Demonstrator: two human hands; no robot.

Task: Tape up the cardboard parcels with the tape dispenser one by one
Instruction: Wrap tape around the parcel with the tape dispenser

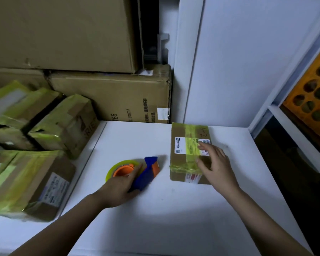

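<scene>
My left hand lies on the white bench, its fingers curled round the blue and orange plastic tape dispenser with its yellow-green roll. Just to the right, my right hand rests with relaxed, spread fingers on top of the small brown cardboard parcel banded in yellow-green tape. To the left sit more taped cardboard parcels. Behind them, large plain cardboard boxes are stacked against the wall.
</scene>
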